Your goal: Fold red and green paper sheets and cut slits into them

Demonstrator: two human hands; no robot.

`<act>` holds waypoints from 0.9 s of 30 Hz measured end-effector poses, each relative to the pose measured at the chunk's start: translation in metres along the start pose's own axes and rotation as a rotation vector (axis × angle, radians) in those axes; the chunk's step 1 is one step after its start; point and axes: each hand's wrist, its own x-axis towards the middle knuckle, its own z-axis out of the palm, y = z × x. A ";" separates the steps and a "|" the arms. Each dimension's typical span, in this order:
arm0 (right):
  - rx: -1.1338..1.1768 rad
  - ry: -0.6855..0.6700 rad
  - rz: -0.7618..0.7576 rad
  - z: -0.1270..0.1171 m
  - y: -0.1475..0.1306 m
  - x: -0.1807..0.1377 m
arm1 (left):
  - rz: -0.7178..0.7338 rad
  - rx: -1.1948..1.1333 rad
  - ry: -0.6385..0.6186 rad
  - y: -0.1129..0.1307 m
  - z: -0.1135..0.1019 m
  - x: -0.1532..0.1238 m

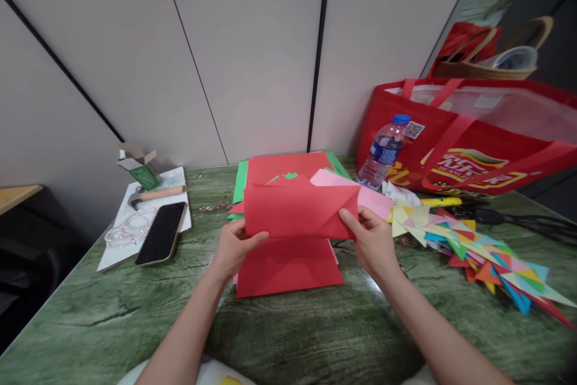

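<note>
Left grip (233,248) and right grip (373,239) each pinch one end of the red sheet (297,212), which spans between them

The folded red sheet (293,211) is smooth, matt paper, and the folded strips (491,253) are paper too, also without gloss. The bench (306,337) has a streaked wood-grain look with a slight sheen. The bottle (381,160) is clear, shiny plastic with a plastic cap. The phone (163,232) has a smooth, dark, glossy screen. The hammer (162,193) pairs a wooden handle with a metal-looking head. The wall panels (261,54) look smooth and matt.
</note>
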 end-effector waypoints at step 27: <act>-0.018 -0.139 0.060 0.004 -0.001 -0.004 | 0.097 0.051 0.085 0.000 0.002 0.003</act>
